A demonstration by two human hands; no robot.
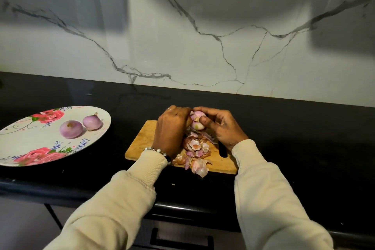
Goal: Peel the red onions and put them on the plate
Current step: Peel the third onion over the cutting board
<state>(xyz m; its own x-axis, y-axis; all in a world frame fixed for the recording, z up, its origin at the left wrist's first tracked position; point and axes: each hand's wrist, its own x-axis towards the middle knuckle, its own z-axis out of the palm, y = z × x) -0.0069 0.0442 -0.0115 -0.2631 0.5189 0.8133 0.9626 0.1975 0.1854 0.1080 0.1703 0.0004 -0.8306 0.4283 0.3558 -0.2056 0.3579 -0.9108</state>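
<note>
Both hands are holding one onion just above the board, the left hand curling round its side and the right hand pinching near its top, seemingly stripping the last skin. Next it is needing a carry leftward to the plate. Counting: one onion in the grip, two peeled onions on the plate, one heap of skins, all on the dark surface.

Bare black worktop lies open between the plate and the board. Peels clutter the board's middle and near edge, and the wall closes the far side.
</note>
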